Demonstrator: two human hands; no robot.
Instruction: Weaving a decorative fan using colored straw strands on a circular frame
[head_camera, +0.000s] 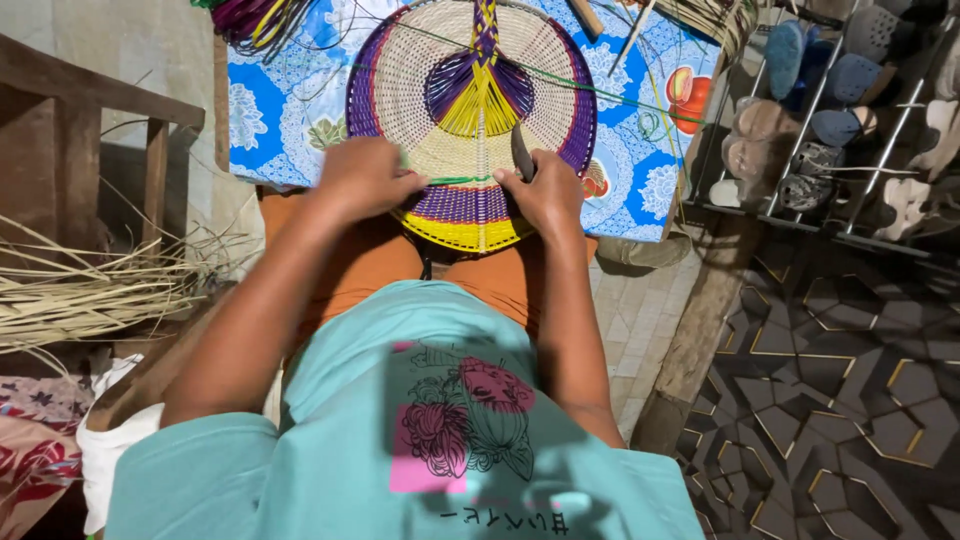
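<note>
Shoe rack (800, 215), dry straw bundle (90, 290)

A round woven fan (470, 100) in cream, purple and yellow lies on a blue flowered cloth (280, 100). At the fan's near edge, the left hand (365, 180) pinches a green strand (450, 181), while the right hand (548, 190) grips a dark tool (521, 152) pressed against the weave. Dry straw (90, 290) lies well left of the fan; a shoe rack (850, 110) stands to its right.

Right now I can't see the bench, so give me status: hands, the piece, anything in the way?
Left hand pressed on woven fan, pinching a green strand. Right hand gripping a dark tool against the fan. Nothing blocking the hands.
</note>
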